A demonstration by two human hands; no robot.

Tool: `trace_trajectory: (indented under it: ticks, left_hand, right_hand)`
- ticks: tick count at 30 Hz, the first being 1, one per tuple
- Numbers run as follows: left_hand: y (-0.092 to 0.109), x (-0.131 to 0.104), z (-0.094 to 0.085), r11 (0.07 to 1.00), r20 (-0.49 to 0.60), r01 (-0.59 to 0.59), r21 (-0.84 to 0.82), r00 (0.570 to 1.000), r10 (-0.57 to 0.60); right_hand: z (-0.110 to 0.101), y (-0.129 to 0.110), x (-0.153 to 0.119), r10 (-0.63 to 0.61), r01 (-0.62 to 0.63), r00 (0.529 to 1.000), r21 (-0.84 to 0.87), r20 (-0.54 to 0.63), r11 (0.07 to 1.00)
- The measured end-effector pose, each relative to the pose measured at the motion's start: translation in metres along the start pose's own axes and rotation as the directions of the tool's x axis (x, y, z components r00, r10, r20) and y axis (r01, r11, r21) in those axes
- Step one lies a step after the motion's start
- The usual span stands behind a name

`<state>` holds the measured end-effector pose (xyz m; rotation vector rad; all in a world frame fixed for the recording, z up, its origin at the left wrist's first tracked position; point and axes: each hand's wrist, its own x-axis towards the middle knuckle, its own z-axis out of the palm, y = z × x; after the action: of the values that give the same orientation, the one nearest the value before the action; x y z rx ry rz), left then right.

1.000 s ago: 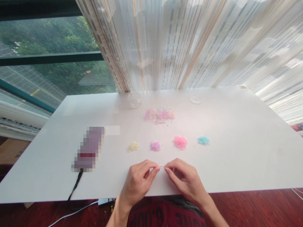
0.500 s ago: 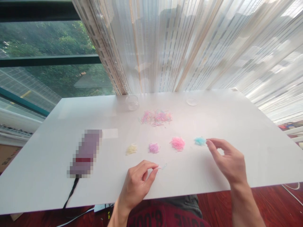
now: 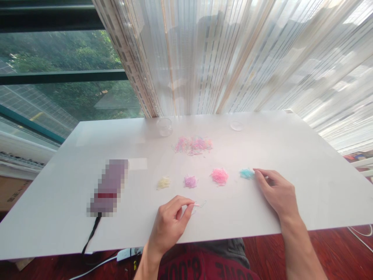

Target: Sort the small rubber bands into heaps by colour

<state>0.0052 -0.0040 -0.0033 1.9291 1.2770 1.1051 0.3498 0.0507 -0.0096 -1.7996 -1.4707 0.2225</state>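
My left hand point(image 3: 173, 219) pinches a few thin pale pink and bluish strands point(image 3: 199, 204) above the front of the white table. My right hand point(image 3: 275, 192) is closed at the right edge of a small blue pile point(image 3: 246, 174); whether its fingertips hold a strand is too small to tell. Left of that pile lie a pink pile point(image 3: 219, 177), a purple pile point(image 3: 190, 181) and a pale yellow pile point(image 3: 163, 182). Farther back spreads a larger mixed pile point(image 3: 194, 145) of pink, purple and bluish strands.
A clear round container point(image 3: 165, 127) and a clear lid point(image 3: 236, 125) stand near the back edge of the table point(image 3: 291, 155). At the left lies a blurred purple object point(image 3: 110, 186) with a black cord. A striped curtain hangs behind.
The view has shifted slightly. My right hand's fingers have drawn closer together beside the blue pile. My left hand keeps its pinch, with the strands slightly turned.
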Motion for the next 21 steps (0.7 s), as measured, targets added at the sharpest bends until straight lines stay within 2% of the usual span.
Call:
trace_trajectory:
  ticks: [5,9,13,17,21]
  left_hand:
    - [0.001,0.000,0.000,1.000,-0.020,-0.006,-0.020,1.000,0.006]
    - [0.004,-0.002,-0.006,1.000,-0.057,0.016,-0.019,0.998,-0.017]
    - [0.002,-0.005,-0.017,0.996,-0.039,0.014,0.091,0.999,-0.010]
    - [-0.003,-0.007,-0.025,0.968,0.007,-0.012,0.250,1.000,0.011]
    - [-0.004,-0.006,-0.023,0.941,0.058,-0.055,0.334,0.998,0.038]
  right_hand:
    - [0.000,0.001,0.000,0.022,-0.022,1.000,0.011,-0.008,1.000]
    - [-0.004,-0.006,-0.005,0.030,-0.028,0.997,0.027,-0.066,0.999]
    - [-0.003,-0.026,-0.024,-0.115,0.120,0.990,0.054,-0.086,0.991]
    - [0.012,-0.055,-0.053,-0.318,0.302,0.947,0.213,0.047,0.929]
    - [0.034,-0.084,-0.074,-0.475,0.367,0.848,0.386,0.234,0.846]
